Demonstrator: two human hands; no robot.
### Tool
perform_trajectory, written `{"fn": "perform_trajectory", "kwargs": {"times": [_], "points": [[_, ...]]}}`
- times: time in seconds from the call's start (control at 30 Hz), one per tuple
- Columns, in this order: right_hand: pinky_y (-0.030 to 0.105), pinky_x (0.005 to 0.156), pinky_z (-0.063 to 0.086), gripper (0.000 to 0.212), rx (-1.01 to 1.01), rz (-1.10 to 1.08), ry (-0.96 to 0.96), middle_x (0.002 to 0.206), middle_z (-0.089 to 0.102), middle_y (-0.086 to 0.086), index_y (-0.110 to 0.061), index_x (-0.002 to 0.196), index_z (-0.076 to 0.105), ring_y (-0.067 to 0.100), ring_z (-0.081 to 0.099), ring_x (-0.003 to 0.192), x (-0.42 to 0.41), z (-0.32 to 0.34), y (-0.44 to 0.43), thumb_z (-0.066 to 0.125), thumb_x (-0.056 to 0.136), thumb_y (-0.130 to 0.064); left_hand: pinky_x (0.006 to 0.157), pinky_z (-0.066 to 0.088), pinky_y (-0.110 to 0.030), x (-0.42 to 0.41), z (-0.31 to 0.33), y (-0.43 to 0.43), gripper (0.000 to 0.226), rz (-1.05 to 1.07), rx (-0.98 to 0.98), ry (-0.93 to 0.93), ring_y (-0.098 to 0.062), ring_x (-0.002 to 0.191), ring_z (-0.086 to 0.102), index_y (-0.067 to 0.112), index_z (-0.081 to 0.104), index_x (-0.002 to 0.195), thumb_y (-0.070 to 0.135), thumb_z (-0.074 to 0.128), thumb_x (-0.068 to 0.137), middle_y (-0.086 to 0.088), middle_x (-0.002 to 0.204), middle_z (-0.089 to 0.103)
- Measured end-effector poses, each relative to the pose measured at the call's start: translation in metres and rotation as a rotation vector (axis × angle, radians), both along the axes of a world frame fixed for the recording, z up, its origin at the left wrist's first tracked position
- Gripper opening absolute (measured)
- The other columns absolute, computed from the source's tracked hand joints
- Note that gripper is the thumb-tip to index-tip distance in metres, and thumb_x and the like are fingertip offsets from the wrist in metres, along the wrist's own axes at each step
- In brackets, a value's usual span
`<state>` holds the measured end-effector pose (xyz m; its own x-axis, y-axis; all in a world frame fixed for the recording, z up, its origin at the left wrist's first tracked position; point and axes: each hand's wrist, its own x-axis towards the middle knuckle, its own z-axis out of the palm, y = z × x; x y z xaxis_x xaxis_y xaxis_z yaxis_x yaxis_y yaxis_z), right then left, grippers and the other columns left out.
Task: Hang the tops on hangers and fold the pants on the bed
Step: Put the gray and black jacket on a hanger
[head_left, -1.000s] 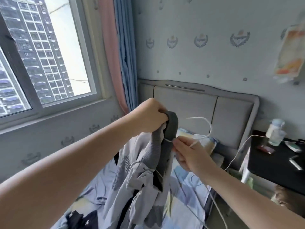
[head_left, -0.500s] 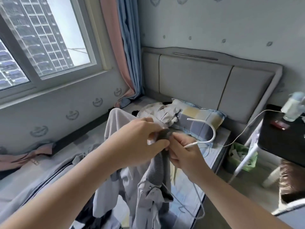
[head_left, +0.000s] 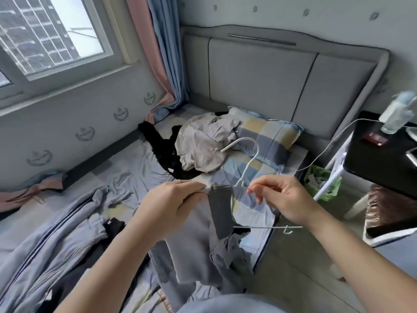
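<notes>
The bed [head_left: 252, 211] ends at its right edge under the hands. A narrow strip of floor [head_left: 293, 279] lies between this edge and the black side table [head_left: 383, 168]. A white label on the black garment [head_left: 162, 150] is too small to read. The left hand [head_left: 171, 204] grips the grey top [head_left: 191, 251] near its ribbed collar, fingers curled tight; the top hangs over the bed edge. The right hand [head_left: 286, 199] pinches the white hanger [head_left: 247, 167] between thumb and forefinger, the other fingers loosely bent.

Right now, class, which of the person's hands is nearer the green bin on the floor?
Right. The right hand, pinching the white hanger, is just left of the green bin; the left hand grips the grey jacket farther left, over the bed.
</notes>
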<state>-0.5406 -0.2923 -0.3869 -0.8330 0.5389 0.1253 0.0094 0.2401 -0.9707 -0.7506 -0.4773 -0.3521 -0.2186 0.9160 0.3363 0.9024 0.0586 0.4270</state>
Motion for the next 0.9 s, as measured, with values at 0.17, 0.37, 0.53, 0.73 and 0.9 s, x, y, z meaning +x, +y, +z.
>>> {"fn": "perform_trajectory", "kwargs": {"times": [0.17, 0.37, 0.53, 0.73, 0.9], "points": [[0.019, 0.068, 0.046, 0.014, 0.112, -0.002, -0.060, 0.071, 0.062, 0.006, -0.024, 0.088, 0.071, 0.009, 0.055, 0.065, 0.001, -0.009, -0.018, 0.061, 0.096, -0.029, 0.061, 0.050, -0.033, 0.031, -0.021, 0.009, 0.025, -0.041, -0.036, -0.098, -0.011, 0.073, 0.061, 0.022, 0.071, 0.102, 0.038, 0.051, 0.096, 0.019, 0.082, 0.066], [0.038, 0.080, 0.053, 0.009, 0.236, -0.135, -0.108, 0.080, 0.069, -0.006, -0.020, 0.092, 0.075, 0.012, 0.063, 0.078, 0.000, -0.009, -0.025, 0.067, 0.095, -0.016, 0.058, 0.050, -0.037, 0.036, -0.032, 0.014, 0.020, -0.016, -0.005, -0.136, -0.014, 0.065, 0.056, 0.018, 0.069, 0.095, 0.031, 0.054, 0.098, 0.012, 0.073, 0.060], [0.022, 0.090, 0.047, 0.011, 0.579, -0.456, 0.079, 0.100, 0.066, -0.004, -0.012, 0.102, 0.069, 0.009, 0.061, 0.100, 0.021, -0.031, -0.035, 0.061, 0.095, -0.015, 0.048, 0.035, -0.029, 0.035, -0.047, 0.005, 0.023, 0.150, 0.069, -0.326, -0.012, 0.049, 0.042, 0.014, 0.060, 0.078, 0.019, 0.057, 0.101, 0.002, 0.057, 0.050], [0.012, 0.087, 0.043, 0.039, 0.067, -0.007, -0.256, 0.123, 0.062, -0.011, -0.028, 0.131, 0.055, -0.002, 0.055, 0.111, -0.013, -0.063, -0.055, 0.066, 0.095, -0.016, 0.051, 0.034, -0.027, 0.045, -0.042, 0.002, 0.024, 0.214, 0.190, -0.415, -0.018, 0.054, 0.041, 0.009, 0.058, 0.079, 0.018, 0.057, 0.101, -0.006, 0.060, 0.048], [0.044, 0.078, 0.049, 0.011, 0.019, -0.065, -0.154, 0.084, 0.066, -0.002, -0.020, 0.096, 0.066, 0.023, 0.060, 0.080, -0.026, -0.075, -0.062, 0.064, 0.090, -0.029, 0.047, 0.029, -0.020, 0.039, -0.045, -0.001, 0.018, 0.277, 0.171, -0.510, -0.007, 0.049, 0.036, 0.013, 0.063, 0.086, 0.019, 0.056, 0.101, -0.007, 0.062, 0.049]]}}
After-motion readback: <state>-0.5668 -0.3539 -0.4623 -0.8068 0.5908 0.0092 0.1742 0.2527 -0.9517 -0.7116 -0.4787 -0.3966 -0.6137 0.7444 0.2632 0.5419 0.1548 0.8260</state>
